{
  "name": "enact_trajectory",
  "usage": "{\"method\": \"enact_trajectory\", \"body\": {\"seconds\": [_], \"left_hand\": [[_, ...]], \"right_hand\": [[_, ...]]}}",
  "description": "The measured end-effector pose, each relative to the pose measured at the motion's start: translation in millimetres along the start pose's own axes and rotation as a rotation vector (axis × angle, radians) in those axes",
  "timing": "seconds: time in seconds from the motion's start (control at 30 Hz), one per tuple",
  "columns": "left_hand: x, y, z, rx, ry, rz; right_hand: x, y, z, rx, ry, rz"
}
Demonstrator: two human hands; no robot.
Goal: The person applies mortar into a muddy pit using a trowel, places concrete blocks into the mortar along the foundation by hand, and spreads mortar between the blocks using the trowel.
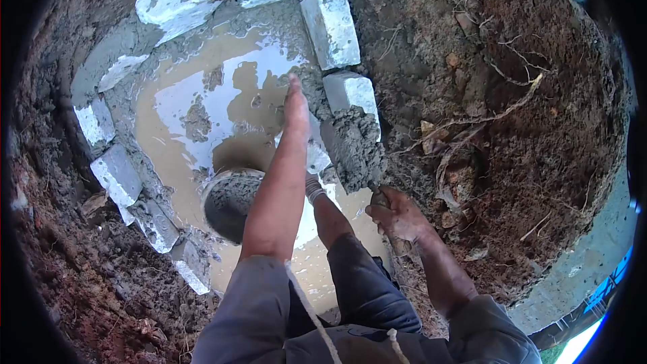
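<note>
My right hand point(397, 214) is closed round the handle of a trowel, whose blade is hidden under a thick load of wet grey mortar point(354, 148). That load is against the near end of a pale block point(352, 93) in the ring's right side. My left hand point(296, 106) is stretched out, seen edge-on, with its fingers pointing away from me over the inner edge of the wall. Just right of my left wrist, another pale block point(318, 156) is partly hidden by the forearm. I cannot tell whether the hand touches it.
Muddy water point(182, 94) fills the ring of blocks point(116, 175). A round bucket point(232, 205) holding grey mortar stands in it, left of my legs. Brown earth with roots point(499, 114) rises around the pit. A grey ledge point(573, 276) lies at right.
</note>
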State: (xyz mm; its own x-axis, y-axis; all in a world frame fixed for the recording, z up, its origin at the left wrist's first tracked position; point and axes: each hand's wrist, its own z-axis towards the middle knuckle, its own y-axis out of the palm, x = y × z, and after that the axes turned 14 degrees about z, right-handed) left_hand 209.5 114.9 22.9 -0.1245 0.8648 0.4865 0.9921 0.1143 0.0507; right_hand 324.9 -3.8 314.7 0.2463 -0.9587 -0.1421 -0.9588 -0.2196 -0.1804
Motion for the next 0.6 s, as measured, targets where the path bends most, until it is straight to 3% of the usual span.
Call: {"method": "enact_trajectory", "body": {"seconds": [0.03, 0.13, 0.23, 0.33, 0.43, 0.53, 0.6], "left_hand": [[-5.0, 28.8, 33.6, -0.003, -0.104, 0.089], [19.9, 98.0, 36.9, -0.145, -0.119, -0.218], [23.8, 125.0, 41.0, -0.094, 0.110, -0.287], [27.2, 121.0, 40.6, -0.118, 0.022, -0.304], [34.4, 116.5, 28.4, -0.136, -0.004, -0.313], [19.8, 119.4, 45.3, -0.168, -0.039, -0.331], [16.5, 118.2, 45.4, -0.107, -0.129, -0.246]], "right_hand": [[-15.4, -13.1, 4.0, 0.041, 0.018, 0.013], [-58.5, -46.9, 35.3, 0.109, 0.020, 0.262], [-70.9, -68.3, 47.2, 0.132, -0.028, 0.188], [-55.8, -82.7, 42.5, 0.115, 0.032, 0.391], [-23.5, -79.3, 37.9, 0.128, -0.280, -0.088], [-28.0, -59.6, 30.4, 0.309, -0.240, -0.044], [-37.8, -45.4, 41.1, 0.470, -0.303, -0.208]]}}
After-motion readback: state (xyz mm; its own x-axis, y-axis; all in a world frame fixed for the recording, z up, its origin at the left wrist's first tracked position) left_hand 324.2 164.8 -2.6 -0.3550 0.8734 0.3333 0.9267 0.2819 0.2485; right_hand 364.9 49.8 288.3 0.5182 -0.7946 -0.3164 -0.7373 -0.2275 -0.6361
